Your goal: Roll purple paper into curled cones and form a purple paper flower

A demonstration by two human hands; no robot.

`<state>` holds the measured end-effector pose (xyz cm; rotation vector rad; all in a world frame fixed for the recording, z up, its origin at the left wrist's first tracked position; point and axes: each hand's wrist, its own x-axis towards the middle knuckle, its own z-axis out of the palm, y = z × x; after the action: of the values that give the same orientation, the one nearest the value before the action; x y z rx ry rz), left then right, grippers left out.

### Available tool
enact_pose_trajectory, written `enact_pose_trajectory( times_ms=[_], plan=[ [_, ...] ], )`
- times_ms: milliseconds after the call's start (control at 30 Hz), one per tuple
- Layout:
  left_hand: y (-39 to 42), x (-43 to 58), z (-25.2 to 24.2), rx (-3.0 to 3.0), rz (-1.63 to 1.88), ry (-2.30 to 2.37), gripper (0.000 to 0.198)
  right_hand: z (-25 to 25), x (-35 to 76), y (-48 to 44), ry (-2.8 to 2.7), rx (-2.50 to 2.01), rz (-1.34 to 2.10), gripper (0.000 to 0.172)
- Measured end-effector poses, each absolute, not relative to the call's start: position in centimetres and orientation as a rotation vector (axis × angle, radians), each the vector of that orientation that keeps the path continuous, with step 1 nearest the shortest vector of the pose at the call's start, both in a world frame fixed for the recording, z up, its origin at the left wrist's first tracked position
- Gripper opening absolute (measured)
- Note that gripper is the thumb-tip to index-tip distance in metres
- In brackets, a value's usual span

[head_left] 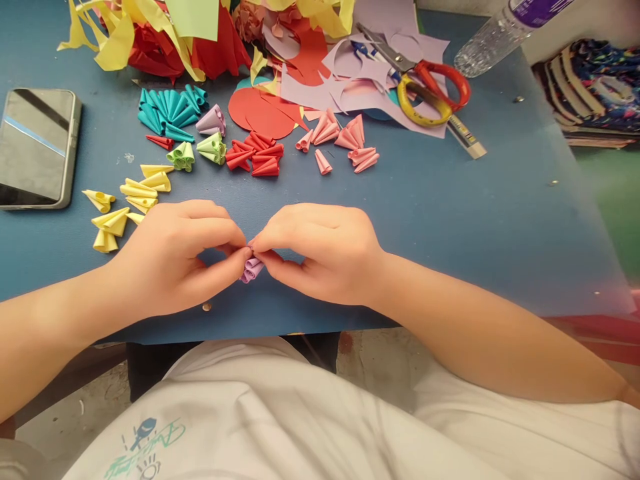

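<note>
Near the table's front edge, my left hand [187, 257] and my right hand [325, 253] meet, each pinching the tip of a small bunch of purple paper cones [251, 270]. The cones' rolled open ends point toward me; their tips are hidden by my fingers. Yellow paper cones [141, 190] lie beyond and left of my left hand. Farther back are teal paper cones [167, 112], green paper cones [213, 148], a purple cone bunch [212, 121], red paper cones [260, 155] and pink paper cones [350, 137].
A phone [37, 147] lies at the left. Across the back are crumpled paper scraps [155, 40], red paper circles [260, 113], purple cut-out sheets [320, 87], scissors [425, 87] with red and yellow handles, and a clear bottle [493, 40]. The blue table [475, 233] has metal studs.
</note>
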<state>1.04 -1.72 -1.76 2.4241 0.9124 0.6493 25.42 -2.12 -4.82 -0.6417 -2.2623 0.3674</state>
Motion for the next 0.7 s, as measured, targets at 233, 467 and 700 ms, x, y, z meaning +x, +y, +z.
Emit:
enact_pose_trajectory(
  times_ms=[233,467,700],
  plan=[
    [-1.82,1.22,-1.77,2.419,0.689,0.927,0.01,-4.84,25.18,-2.3,-2.222,-0.681,0.297,0.015],
    [-1.49,0.91,-1.98,2.479,0.714,0.86,0.007,-4.63,25.28,-1.78,-2.171,-0.687,0.604,0.006],
    [-1.24,0.73,-2.02,2.449,0.685,0.881,0.01,-4.66,25.27,-1.67,-2.165,-0.704,0.619,0.007]
  ],
)
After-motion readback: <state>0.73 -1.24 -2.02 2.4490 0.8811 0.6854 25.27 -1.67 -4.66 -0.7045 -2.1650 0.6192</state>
